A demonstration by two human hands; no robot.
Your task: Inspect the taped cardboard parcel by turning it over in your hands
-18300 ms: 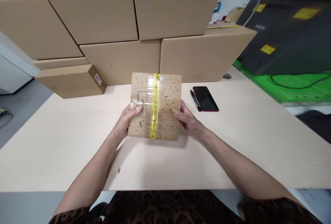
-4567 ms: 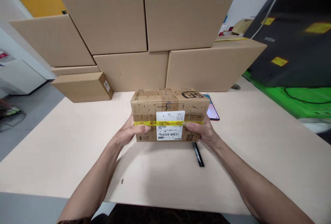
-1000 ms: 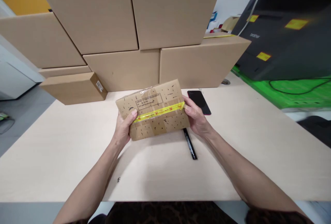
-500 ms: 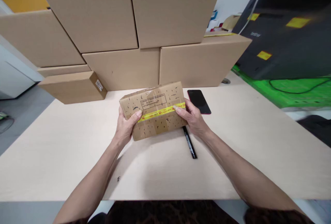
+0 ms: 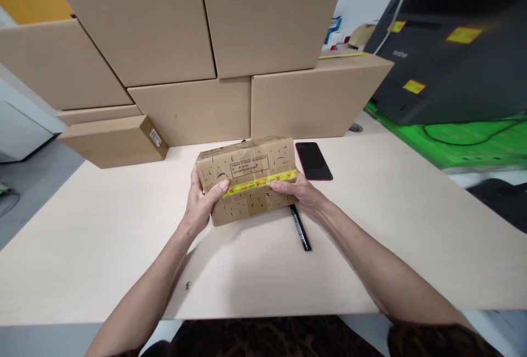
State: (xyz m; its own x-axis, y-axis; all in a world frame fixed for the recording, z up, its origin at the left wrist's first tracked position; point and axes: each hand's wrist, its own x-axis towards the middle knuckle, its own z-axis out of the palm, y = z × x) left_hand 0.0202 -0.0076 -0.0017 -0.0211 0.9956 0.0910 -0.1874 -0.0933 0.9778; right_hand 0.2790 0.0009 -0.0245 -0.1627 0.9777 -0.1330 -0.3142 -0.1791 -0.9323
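Between my two hands is a small cardboard box (image 5: 251, 206), tilted with its taped face toward me. It bears many short black marks, a printed text frame and a strip of yellow tape (image 5: 247, 185). My left hand (image 5: 202, 203) grips the left end, its thumb lying by the tape. At the right end my right hand (image 5: 302, 189) holds on, thumb pressed over the tape. The fingers behind the box are hidden. A black marker pen (image 5: 301, 230) lies on the table just below the right hand, its upper end partly covered by the box.
A dark phone with a red edge (image 5: 314, 161) lies right of the box. Large cardboard boxes (image 5: 189, 115) are stacked along the back of the table (image 5: 123, 247). A flat carton (image 5: 115, 140) stands at the back left. A big dark case (image 5: 448, 66) sits on green material at right.
The small box has tipped a little, showing more of its top face. My right thumb has slid left along the yellow tape. The view has shifted slightly.
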